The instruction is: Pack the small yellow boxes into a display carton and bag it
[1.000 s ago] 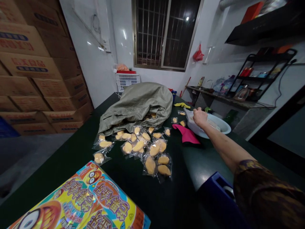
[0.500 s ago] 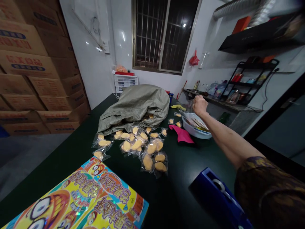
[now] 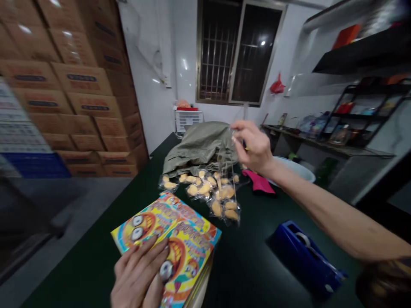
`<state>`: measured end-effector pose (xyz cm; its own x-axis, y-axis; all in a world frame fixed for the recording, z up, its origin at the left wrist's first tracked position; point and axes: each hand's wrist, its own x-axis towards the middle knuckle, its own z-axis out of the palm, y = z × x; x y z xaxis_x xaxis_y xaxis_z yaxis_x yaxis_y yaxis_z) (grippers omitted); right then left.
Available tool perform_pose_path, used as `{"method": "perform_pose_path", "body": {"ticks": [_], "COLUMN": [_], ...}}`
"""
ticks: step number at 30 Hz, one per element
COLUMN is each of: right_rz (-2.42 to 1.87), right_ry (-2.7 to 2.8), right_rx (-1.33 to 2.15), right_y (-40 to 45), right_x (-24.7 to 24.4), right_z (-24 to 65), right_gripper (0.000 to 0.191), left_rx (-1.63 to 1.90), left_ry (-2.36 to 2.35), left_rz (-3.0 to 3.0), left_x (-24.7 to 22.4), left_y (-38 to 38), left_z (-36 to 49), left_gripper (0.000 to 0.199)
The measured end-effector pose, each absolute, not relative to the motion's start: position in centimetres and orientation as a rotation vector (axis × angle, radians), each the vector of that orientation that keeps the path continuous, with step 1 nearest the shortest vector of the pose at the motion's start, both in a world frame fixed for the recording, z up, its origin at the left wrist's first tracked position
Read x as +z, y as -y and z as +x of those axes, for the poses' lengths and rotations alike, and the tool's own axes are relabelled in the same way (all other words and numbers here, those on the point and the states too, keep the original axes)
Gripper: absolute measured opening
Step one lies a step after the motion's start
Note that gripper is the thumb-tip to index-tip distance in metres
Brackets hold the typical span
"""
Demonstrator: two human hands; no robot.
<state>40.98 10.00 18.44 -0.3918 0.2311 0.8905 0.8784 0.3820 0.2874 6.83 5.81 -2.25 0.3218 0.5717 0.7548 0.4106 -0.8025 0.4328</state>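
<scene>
My left hand [image 3: 139, 273] lies flat on a bright yellow, blue and orange printed packet [image 3: 189, 252] with cartoon faces. The packet looks thick, with layered edges showing on its right side. Raised over the table, my right hand [image 3: 253, 147] pinches a clear plastic bag [image 3: 227, 171], thin and blurred, that hangs from the fingertips. Behind that film, several yellow pieces in clear wrappers [image 3: 205, 188] lie in a loose pile. They sit in front of a grey-green woven sack [image 3: 205, 141].
A blue tape dispenser [image 3: 305, 261] stands at the right on the dark green table [image 3: 247, 261]. Beyond it are a pink cloth [image 3: 261, 183] and a pale basin [image 3: 297, 169], partly behind my right arm. Stacked cartons [image 3: 93, 81] line the left wall.
My right hand has come back from the basin toward the middle, carrying the clear bag. My left hand has come into view on the printed packet. The view has shifted left.
</scene>
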Motion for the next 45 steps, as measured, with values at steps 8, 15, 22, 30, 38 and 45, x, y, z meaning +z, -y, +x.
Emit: {"method": "perform_pose_path", "body": {"ticks": [8, 15, 22, 30, 38, 45], "right_rz": [-0.335, -0.285, -0.531, -1.109, -1.055, -1.124], "right_ry": [2.488, 2.554, 2.009, 1.652, 1.295, 1.187], "right_rx": [-0.649, -0.414, -0.542, 0.713, 1.004, 0.916], "right_y": [0.0, 1.8, 2.6, -1.0, -0.2, 0.8], "right_x": [7.9, 4.3, 5.8, 9.5, 7.0, 5.1], "right_z": [23.1, 18.3, 18.1, 17.9, 16.8, 17.7], "right_gripper": [0.02, 0.025, 0.039, 0.042, 0.033, 0.031], "left_rx": [1.438, 1.447, 1.631, 1.144, 1.392, 1.55], "left_ry": [-0.745, -0.92, -0.972, -0.953, -0.976, -0.904], "left_rz": [1.167, 0.933, 1.045, 1.544, 1.386, 1.002], "left_x": [3.5, 4.4, 3.3, 5.4, 4.6, 3.5], "left_y": [-0.3, 1.6, -1.2, -1.8, -1.2, 0.3], "left_z": [5.1, 3.9, 1.8, -1.5, -5.7, -6.2], "left_gripper": [0.074, 0.051, 0.028, 0.04, 0.033, 0.036]}}
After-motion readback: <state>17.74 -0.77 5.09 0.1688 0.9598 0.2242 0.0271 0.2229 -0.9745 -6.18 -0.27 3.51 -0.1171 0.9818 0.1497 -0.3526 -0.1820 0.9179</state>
